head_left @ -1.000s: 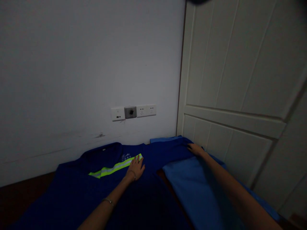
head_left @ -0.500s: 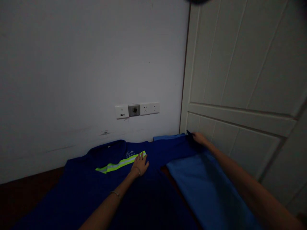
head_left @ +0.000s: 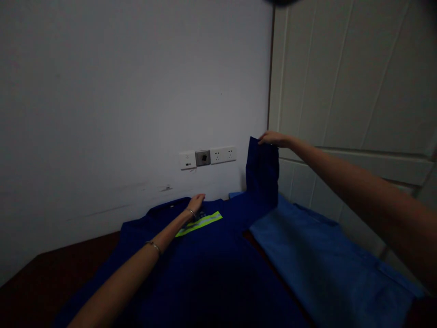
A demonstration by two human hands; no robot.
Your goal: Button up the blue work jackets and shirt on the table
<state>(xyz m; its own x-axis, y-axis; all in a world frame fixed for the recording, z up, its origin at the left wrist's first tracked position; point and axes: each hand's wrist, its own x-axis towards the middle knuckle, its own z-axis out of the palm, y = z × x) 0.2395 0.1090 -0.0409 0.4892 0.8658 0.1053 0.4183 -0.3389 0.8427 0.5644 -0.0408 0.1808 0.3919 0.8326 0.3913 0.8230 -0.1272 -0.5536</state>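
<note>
A dark blue shirt with a yellow-green reflective stripe lies spread on a dark wooden surface. My left hand rests flat near the shirt's collar, fingers stretched out, just above the stripe. My right hand pinches the end of the shirt's sleeve and holds it lifted upright, well above the surface, close to the white door.
A lighter blue garment lies flat to the right of the shirt. A white wall with a row of sockets stands behind. A white panelled door closes off the right side. Dark wood shows at the left.
My right hand took hold of the sleeve end and raised it from the surface to an upright position. My left hand slid from the stripe up toward the collar.
</note>
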